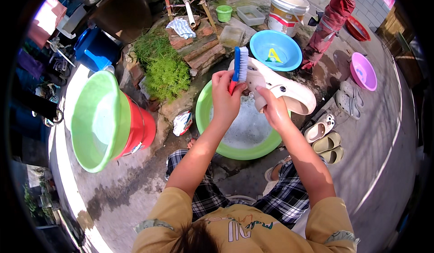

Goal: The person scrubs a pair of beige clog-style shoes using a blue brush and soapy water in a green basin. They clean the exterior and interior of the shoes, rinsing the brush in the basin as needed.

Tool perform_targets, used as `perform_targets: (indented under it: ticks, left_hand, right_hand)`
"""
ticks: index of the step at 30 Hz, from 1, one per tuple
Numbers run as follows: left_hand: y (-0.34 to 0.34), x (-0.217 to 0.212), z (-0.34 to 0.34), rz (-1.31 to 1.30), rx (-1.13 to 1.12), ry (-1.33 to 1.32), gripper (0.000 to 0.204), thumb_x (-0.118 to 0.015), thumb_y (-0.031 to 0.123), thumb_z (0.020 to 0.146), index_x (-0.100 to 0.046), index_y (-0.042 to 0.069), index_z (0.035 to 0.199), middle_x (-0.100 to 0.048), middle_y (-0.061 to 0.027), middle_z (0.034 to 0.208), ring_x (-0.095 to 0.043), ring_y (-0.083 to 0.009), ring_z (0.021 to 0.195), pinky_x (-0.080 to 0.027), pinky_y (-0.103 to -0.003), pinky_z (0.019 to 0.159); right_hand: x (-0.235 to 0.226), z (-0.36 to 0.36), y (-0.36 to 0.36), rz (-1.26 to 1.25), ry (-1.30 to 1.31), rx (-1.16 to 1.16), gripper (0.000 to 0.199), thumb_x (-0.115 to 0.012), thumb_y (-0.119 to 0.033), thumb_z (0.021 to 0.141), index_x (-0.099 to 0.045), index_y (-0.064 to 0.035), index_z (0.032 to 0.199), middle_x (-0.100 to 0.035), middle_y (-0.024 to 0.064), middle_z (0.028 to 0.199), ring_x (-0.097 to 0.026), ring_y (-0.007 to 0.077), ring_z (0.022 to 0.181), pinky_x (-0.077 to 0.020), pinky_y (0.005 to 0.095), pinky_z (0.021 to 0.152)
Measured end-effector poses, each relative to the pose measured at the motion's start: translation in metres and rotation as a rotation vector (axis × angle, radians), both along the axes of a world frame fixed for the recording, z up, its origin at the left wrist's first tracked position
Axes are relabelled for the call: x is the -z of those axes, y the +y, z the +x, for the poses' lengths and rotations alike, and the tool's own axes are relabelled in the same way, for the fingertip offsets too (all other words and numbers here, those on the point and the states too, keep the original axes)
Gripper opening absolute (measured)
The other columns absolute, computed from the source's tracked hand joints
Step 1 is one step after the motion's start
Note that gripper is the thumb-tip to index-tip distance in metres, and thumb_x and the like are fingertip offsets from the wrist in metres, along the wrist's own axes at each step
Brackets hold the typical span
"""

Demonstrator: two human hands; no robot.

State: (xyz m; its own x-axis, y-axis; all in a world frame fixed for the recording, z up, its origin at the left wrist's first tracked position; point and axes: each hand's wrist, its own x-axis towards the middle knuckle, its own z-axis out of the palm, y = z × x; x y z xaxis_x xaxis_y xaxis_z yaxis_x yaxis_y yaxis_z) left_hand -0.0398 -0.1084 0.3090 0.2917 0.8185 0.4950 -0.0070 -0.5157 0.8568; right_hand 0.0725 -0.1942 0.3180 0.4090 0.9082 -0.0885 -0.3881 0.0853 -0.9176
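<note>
My left hand [224, 97] grips the red handle of a blue scrub brush [239, 64] with white bristles, held upright against the heel end of a white clog shoe [279, 86]. My right hand [271, 106] holds that clog from below, over a green basin [207, 102] of soapy water on the ground. Both forearms come up from the lower edge.
A blue basin [276, 49] and a white bucket [286, 11] stand beyond the clog. A pink basin [363, 71] and several sandals [326, 135] lie at the right. A tilted green basin [98, 119] rests on red tubs at the left, next to a green plant [165, 69] and bricks.
</note>
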Motion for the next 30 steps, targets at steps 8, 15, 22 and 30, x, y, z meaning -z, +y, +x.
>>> perform_targets:
  ticks: [8, 15, 22, 30]
  left_hand:
    - [0.011, -0.024, -0.014, -0.144, -0.161, 0.512, 0.049, -0.052, 0.028, 0.088, -0.040, 0.008, 0.132, -0.058, -0.0151, 0.082, -0.057, -0.0293, 0.071, -0.044, -0.038, 0.062]
    - [-0.046, -0.023, -0.002, 0.173, 0.218, 0.499, 0.043, -0.044, 0.021, 0.093, -0.040, 0.012, 0.134, -0.059, -0.0173, 0.077, -0.060, -0.0301, 0.073, -0.044, -0.036, 0.065]
    - [-0.015, -0.021, -0.002, 0.028, 0.203, 0.401, 0.045, -0.051, 0.016, 0.089, -0.042, 0.014, 0.133, -0.053, -0.0158, 0.064, -0.051, -0.0206, 0.055, -0.041, -0.031, 0.057]
    - [0.027, -0.003, -0.012, -0.083, -0.068, 0.449, 0.042, -0.047, 0.020, 0.091, -0.042, 0.012, 0.132, -0.054, -0.0147, 0.062, -0.050, -0.0249, 0.053, -0.040, -0.034, 0.050]
  right_hand:
    - [-0.004, -0.001, 0.003, 0.140, -0.673, 0.072, 0.036, -0.048, -0.012, 0.086, -0.047, 0.0029, 0.119, -0.053, 0.0155, 0.115, -0.049, 0.0259, 0.108, -0.0366, 0.0333, 0.093]
    - [0.032, 0.014, 0.003, 0.117, -0.880, 0.080, 0.032, -0.050, -0.007, 0.083, -0.051, 0.0007, 0.114, -0.054, 0.0177, 0.112, -0.050, 0.0313, 0.107, -0.0381, 0.0372, 0.092]
    - [0.026, 0.017, 0.003, 0.109, -0.907, -0.001, 0.034, -0.050, -0.006, 0.082, -0.049, 0.0012, 0.115, -0.053, 0.0162, 0.112, -0.051, 0.0278, 0.104, -0.0397, 0.0353, 0.089]
    - [0.007, 0.012, 0.005, 0.035, -0.906, -0.132, 0.039, -0.050, -0.008, 0.085, -0.044, 0.0010, 0.123, -0.054, 0.0143, 0.115, -0.051, 0.0254, 0.108, -0.0377, 0.0360, 0.093]
